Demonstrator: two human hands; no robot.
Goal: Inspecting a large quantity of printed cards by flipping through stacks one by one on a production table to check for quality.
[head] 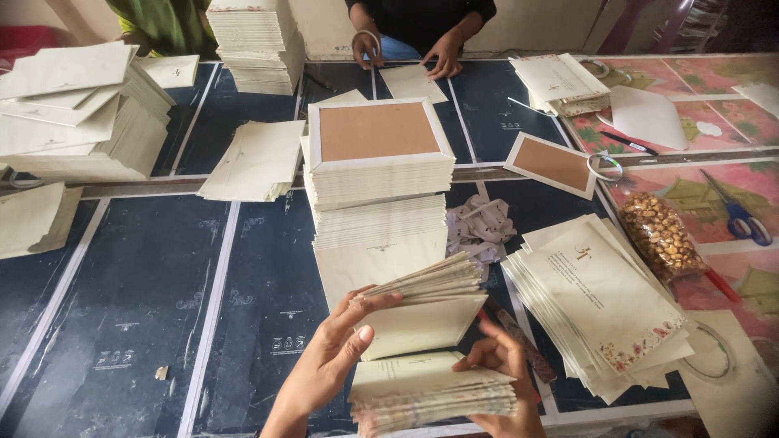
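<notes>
Evidently mid-sorting, both hands grip a thick bundle of cream paper cards [422, 357]: the left hand [337, 357] fans its upper sheets open, the right hand [499, 377] clasps its lower edge, just below the tall stack of brown-faced card frames [377, 154] on the worktop [138, 300]. Separating one card next likely needs a careful thumb.

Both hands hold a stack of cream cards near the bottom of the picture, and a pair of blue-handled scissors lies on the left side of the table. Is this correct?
Not quite. The left hand and right hand do hold the stack of cream cards, but the blue-handled scissors lie on the right side of the table, on the flowered covering, as the head view shows.
</notes>
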